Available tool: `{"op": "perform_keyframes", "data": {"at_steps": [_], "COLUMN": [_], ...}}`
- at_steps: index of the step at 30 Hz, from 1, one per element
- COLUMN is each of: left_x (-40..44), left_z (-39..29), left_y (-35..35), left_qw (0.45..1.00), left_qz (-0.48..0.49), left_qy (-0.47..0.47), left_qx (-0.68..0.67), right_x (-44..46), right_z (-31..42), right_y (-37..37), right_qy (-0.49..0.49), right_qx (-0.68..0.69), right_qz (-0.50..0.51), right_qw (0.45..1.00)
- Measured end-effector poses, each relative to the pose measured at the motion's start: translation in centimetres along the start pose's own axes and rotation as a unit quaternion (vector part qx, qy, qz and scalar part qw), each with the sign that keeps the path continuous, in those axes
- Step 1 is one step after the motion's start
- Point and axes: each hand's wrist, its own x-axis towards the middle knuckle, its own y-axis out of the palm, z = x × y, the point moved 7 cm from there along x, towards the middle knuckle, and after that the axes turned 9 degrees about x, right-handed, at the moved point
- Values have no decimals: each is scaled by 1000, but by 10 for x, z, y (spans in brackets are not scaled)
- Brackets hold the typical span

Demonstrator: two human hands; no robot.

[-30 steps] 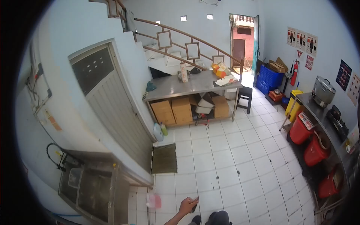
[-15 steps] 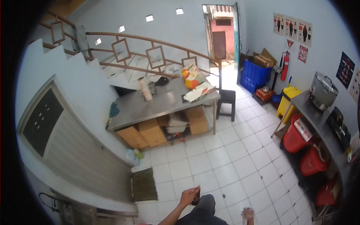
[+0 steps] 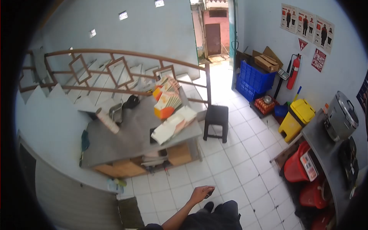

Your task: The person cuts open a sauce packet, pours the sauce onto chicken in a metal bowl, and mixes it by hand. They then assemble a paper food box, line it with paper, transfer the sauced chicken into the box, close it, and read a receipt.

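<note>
My left hand (image 3: 200, 194) is held out in front of my body, fingers closed on a small dark object (image 3: 210, 192). What kind of object it is cannot be made out. Below the hand are my dark clothing (image 3: 214, 219) and the tiled floor. My right hand is out of view. Ahead stands a metal table (image 3: 134, 142), carrying a pale roll (image 3: 107, 120), orange-and-white paper packaging (image 3: 166, 101) and white flat packaging (image 3: 174, 124).
A dark stool (image 3: 216, 120) stands beside the metal table. To the right are a yellow bin (image 3: 297, 119), blue crates (image 3: 255, 80) and a counter (image 3: 318, 142) with a large cooker (image 3: 342, 117). Red tubs (image 3: 297, 165) sit beneath it. A doorway (image 3: 214, 46) opens at the back.
My view has moved nearer to the metal table and stool. My right hand has left the view, while my left hand still holds the dark object.
</note>
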Motion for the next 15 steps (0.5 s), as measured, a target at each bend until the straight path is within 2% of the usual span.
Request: {"op": "perform_keyframes", "data": {"at_steps": [4, 7, 10, 12, 15], "left_x": [170, 276, 376, 426, 516], "left_z": [-17, -36, -41, -67, -99], "left_y": [11, 15, 22, 6, -11], "left_qw": [998, 1000, 999, 998, 996], "left_qz": [21, 14, -29, -54, -83], "left_qy": [30, -3, 15, 5, -31], "left_qx": [-52, -19, -12, 14, 13], "right_x": [51, 115, 203, 269, 397], "right_z": [108, 210, 343, 441, 640], "right_y": [46, 68, 72, 58, 47], "right_qy": [30, 31, 8, -21, -147], "right_qx": [-41, -70, -87, -103, -226], "right_qz": [35, 52, 54, 45, 20], "right_qw": [998, 996, 995, 993, 963]}}
